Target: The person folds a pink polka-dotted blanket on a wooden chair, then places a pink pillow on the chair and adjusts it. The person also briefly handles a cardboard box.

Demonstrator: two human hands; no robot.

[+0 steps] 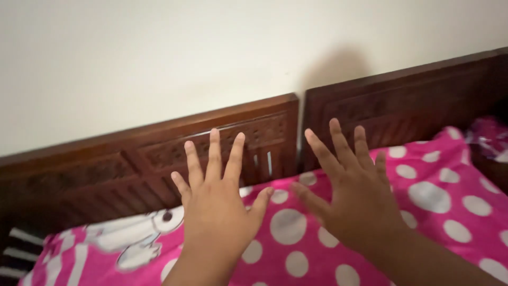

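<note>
My left hand is held out flat with its back to me, fingers spread, holding nothing. My right hand is beside it, also spread wide with nothing in it. Both hover over a pink bedsheet with white polka dots and a white cartoon figure printed at its left. The fingertips of both hands point toward the dark wooden headboard. I cannot tell whether the palms touch the sheet.
The carved headboard comes in two panels that meet at a gap between my hands. A plain cream wall rises behind it. A purple crumpled thing lies at the far right edge.
</note>
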